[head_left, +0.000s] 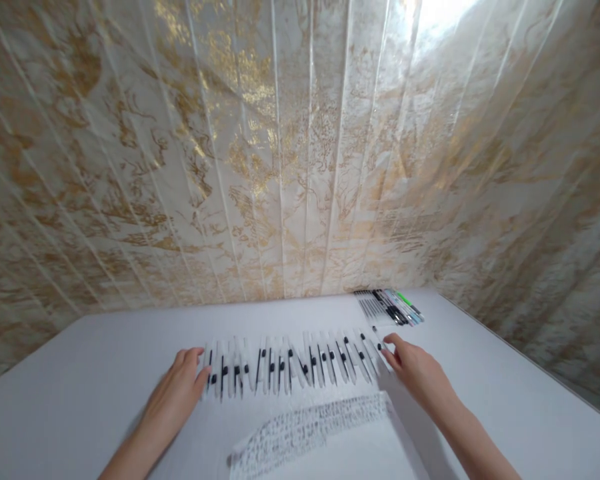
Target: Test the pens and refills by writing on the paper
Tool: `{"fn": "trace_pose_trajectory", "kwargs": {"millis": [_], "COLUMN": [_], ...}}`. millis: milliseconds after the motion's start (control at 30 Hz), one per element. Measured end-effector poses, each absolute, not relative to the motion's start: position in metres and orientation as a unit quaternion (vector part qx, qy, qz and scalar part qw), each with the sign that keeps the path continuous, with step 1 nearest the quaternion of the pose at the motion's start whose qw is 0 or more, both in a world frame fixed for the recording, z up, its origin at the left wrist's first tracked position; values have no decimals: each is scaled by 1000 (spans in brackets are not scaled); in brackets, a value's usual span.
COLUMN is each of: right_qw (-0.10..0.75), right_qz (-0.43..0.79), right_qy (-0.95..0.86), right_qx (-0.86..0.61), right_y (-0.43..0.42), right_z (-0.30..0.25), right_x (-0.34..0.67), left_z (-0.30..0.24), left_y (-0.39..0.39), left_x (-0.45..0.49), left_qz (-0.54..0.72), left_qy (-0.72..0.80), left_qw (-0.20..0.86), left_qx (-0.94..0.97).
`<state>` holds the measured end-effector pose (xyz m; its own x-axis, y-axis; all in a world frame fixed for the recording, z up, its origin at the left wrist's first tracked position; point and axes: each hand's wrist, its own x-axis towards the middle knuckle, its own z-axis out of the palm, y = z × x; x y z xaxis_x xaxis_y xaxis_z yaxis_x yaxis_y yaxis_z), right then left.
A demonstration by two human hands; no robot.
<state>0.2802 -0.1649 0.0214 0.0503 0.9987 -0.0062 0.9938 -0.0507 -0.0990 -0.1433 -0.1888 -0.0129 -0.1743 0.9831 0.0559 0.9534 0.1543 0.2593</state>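
Note:
A long row of white pens with black parts [290, 363] lies side by side across the white table [105, 347]. My left hand [183, 383] rests at the row's left end, fingers stretched out and touching the outermost pen. My right hand [413, 367] sits at the right end, fingers lightly bent against the last pens. Neither hand grips anything. In front of the row, a sheet of paper covered in handwriting [310, 430] lies between my forearms.
A small bundle of pens and refills, some green and blue [393, 308], lies at the back right of the table. A glossy gold-and-white marbled wall [290, 147] stands right behind the table and along its right side.

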Motion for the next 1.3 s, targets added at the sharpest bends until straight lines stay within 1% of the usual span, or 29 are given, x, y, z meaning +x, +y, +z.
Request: {"fn": "trace_pose_trajectory", "kwargs": {"millis": [233,567,867,1100,1300], "right_qw": [128,128,157,146,160], "right_qz": [95,91,65,114,130], "right_qy": [-728,-748,-765,-782,-795], "right_qx": [-667,-644,-622,-595,-570], "right_y": [-188,-193,-196,-208,-217], "right_z": [44,45,41,53,50], "right_x": [246,238,235,215,202], "left_z": [-2,11,11,12,14], "left_y": [-180,-188,-192,-192,-187], "left_x": [-127,-120,-128,-136,-138], "left_qz": [27,-51,-70,-60,-19], "left_qy": [774,789,788,800,816], "left_qw": [50,3,-15,-3,8], "left_qx": [631,612,611,597,578]}}
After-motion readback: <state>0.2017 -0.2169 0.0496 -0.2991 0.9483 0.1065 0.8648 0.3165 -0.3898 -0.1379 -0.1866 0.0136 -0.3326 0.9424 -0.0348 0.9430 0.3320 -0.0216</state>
